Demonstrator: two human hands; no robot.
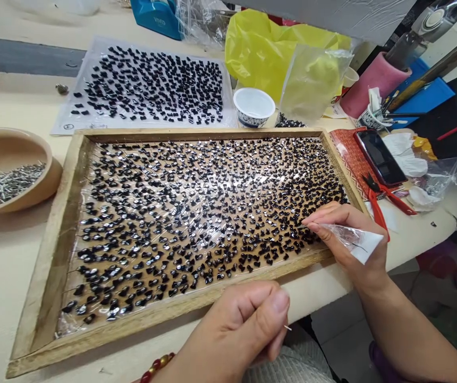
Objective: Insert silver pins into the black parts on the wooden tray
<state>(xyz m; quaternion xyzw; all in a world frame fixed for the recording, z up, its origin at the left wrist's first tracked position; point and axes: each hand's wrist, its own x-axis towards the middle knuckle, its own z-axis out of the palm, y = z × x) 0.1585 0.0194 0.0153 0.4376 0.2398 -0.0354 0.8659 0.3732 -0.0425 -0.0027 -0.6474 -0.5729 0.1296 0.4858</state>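
Observation:
My left hand (248,324) is closed near the front edge of a wooden-framed tray (164,332), thumb pressed on the curled fingers. The end of a thin metal pin (288,327) sticks out below its thumb. My right hand (348,234) is over the tray's right front corner, fingers pinched around a small white and clear plastic cone (360,242). Its fingertips are low over small glossy black pieces (212,213), which stand in dense rows across the film-covered tray. Whatever lies right between those fingertips is mostly hidden.
Left of the tray stands a tan bowl (33,141) of metal pins. Behind it lie a white sheet (81,74) with black pieces, a white cup (254,103) and a yellow bag (256,48). Red-handled pliers (380,215) and a phone (380,157) are at the right.

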